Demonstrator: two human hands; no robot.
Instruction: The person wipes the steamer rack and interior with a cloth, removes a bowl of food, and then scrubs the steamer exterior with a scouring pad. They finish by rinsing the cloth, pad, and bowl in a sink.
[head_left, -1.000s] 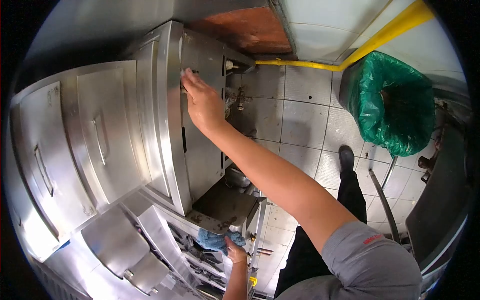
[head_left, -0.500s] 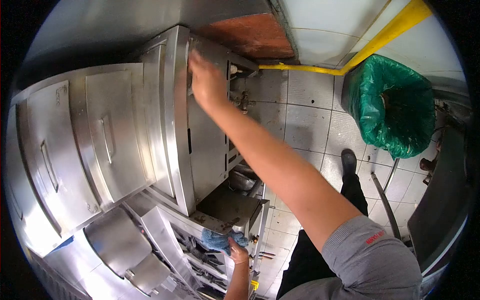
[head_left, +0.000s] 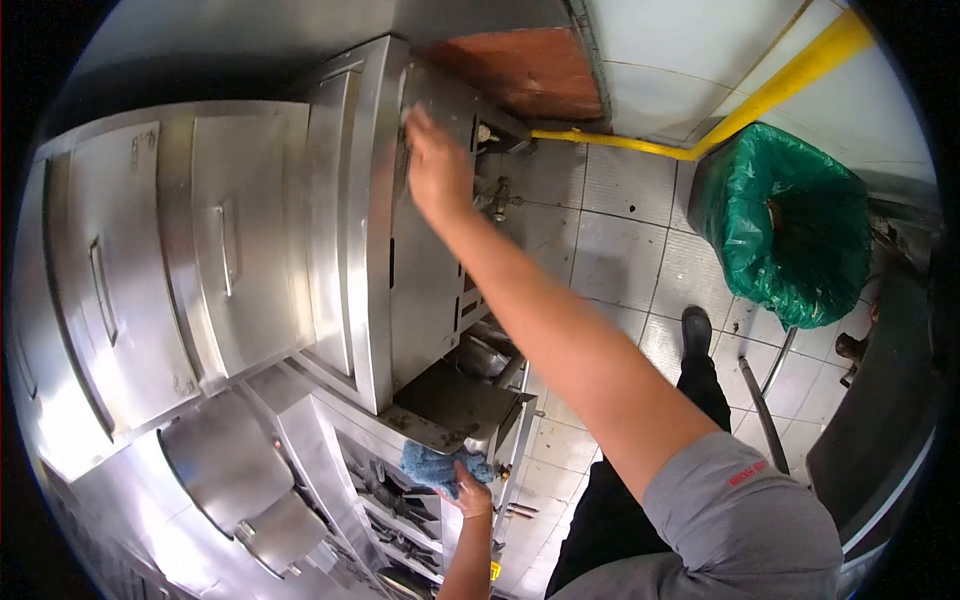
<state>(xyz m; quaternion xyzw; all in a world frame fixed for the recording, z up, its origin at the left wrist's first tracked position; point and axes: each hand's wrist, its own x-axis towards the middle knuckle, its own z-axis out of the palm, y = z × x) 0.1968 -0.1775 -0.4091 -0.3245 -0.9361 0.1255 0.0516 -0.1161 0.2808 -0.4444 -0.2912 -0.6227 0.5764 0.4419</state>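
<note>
My left hand [head_left: 468, 490] grips a blue cloth [head_left: 430, 465] at the corner of a steel ledge [head_left: 470, 400] with dark grime along its edge. Its fingers press into the bunched fabric. Farther up, my right hand [head_left: 438, 165] is at the upper edge of a steel appliance's side panel [head_left: 430, 290], fingers stretched out. I see nothing held in it, though the fingertips are slightly blurred, and whether they touch the metal is hard to tell.
Steel doors with handles [head_left: 225, 250] stand at left. Below are stove burner grates [head_left: 400, 510] and a large steel pot [head_left: 225, 455]. A bin with a green liner [head_left: 750, 220] stands on the tiled floor [head_left: 620, 250] by a yellow pipe [head_left: 780, 85].
The view has shifted slightly, moving the appliance a little right and up in frame. My right hand stays by the panel's upper edge; my left hand still holds the cloth at the ledge corner.
</note>
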